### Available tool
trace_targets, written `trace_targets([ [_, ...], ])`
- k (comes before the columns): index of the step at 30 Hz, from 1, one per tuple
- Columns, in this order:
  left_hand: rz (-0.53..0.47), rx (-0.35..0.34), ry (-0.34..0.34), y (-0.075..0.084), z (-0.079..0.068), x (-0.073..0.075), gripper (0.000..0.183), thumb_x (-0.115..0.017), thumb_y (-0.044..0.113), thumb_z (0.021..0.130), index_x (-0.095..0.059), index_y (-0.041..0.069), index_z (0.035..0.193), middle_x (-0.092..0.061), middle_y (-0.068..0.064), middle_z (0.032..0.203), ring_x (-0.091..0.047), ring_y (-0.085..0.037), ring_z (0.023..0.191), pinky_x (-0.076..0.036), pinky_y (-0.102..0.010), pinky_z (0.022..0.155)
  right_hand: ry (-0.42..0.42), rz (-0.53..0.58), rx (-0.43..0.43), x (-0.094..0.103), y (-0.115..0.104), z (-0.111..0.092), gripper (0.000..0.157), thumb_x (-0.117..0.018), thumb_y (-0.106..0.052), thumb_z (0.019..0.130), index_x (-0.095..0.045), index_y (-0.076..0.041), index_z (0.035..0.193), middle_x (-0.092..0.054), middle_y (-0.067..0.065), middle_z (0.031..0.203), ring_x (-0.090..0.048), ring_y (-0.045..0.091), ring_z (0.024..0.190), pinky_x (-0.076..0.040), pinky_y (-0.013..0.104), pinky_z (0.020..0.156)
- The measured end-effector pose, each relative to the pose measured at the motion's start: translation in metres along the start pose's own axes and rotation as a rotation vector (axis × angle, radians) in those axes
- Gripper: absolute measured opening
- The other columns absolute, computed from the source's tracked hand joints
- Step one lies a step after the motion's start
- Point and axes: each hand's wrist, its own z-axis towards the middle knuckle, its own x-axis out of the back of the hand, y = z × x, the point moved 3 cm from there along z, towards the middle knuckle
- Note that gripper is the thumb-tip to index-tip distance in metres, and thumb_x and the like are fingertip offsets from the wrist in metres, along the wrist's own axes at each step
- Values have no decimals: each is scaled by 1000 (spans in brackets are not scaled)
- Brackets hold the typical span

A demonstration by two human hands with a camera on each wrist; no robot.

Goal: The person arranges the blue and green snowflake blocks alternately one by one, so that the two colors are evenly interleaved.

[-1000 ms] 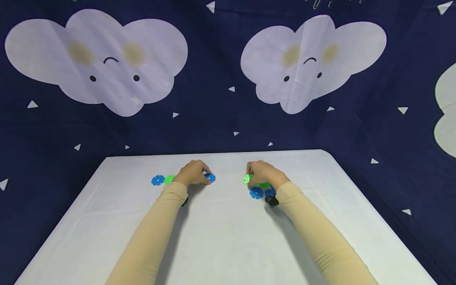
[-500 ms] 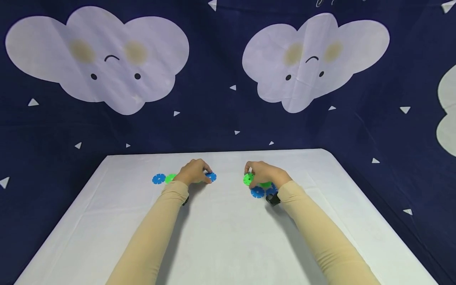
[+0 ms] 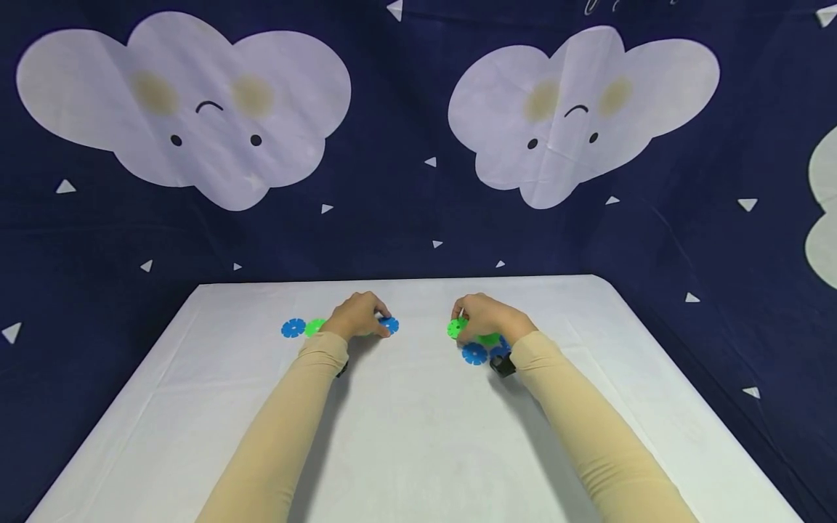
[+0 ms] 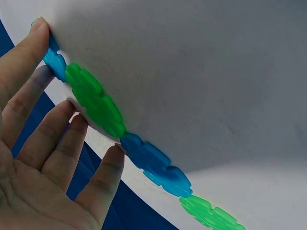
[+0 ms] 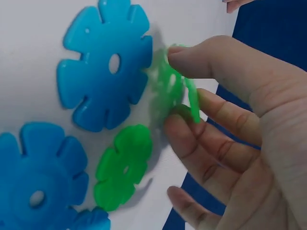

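Observation:
In the head view my left hand [image 3: 356, 316] is at the right end of a row of notched plastic discs. Its thumb and index finger pinch the rim of the blue end disc [image 4: 55, 62]. A green disc [image 4: 96, 101], another blue disc [image 4: 156, 165] and another green one [image 4: 211, 213] follow in the row, edges meeting. Across a gap, my right hand [image 3: 485, 316] pinches a green disc [image 5: 193, 99], tilted and partly blurred, between thumb and fingers. Beside that hand lie a blue disc [image 5: 103, 72], another green disc [image 5: 124, 167] and a second large blue disc [image 5: 43, 177].
The white table [image 3: 405, 436] carries all the discs near its far edge. Behind it hangs a dark blue cloth [image 3: 392, 247] with clouds and triangles. A black wrist camera [image 3: 503, 365] sits under the right wrist, close to the blue discs.
The green disc in my right hand has tilted slightly, and its bright glare has faded. My left hand keeps its place on the blue disc. The whole head view has shifted a little.

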Motion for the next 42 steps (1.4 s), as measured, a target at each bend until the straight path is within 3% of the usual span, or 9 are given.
trace_targets([
  [8, -13, 6, -4, -2, 0, 0, 40, -91, 27, 88, -81, 16, 125, -68, -11, 148, -60, -37, 141, -51, -60, 116, 73, -31, 51, -1, 0, 8, 47, -85, -22, 82, -72, -7, 125, -73, 5, 106, -64, 18, 90, -57, 33, 87],
  [13, -17, 1, 7, -2, -1, 0, 39, -91, 27, 88, -82, 16, 124, -69, -11, 146, -61, -37, 140, -51, -60, 115, 100, -44, 81, 0, -4, 13, 48, -83, -26, 85, -71, -6, 128, -74, 5, 112, -63, 17, 95, -57, 36, 93],
  [20, -18, -3, 15, 0, -3, 1, 39, -91, 26, 87, -82, 15, 124, -70, -12, 145, -62, -37, 138, -51, -60, 114, 111, -38, 90, -1, -14, 20, 49, -85, -30, 86, -71, -8, 128, -74, 6, 119, -64, 20, 106, -56, 42, 105],
  [30, -12, 8, 17, -1, -2, 0, 39, -92, 26, 86, -82, 15, 123, -70, -11, 144, -63, -36, 137, -52, -58, 114, 110, -18, 98, -7, -27, 31, 49, -85, -30, 88, -71, -10, 130, -74, 7, 128, -66, 23, 116, -55, 43, 110],
  [42, -13, 23, 5, -5, 5, -4, 40, -93, 28, 86, -82, 19, 123, -72, -7, 143, -64, -33, 136, -53, -57, 113, 101, 11, 118, -15, -46, 42, 48, -88, -28, 88, -72, -8, 129, -75, 9, 127, -68, 20, 108, -57, 42, 104],
])
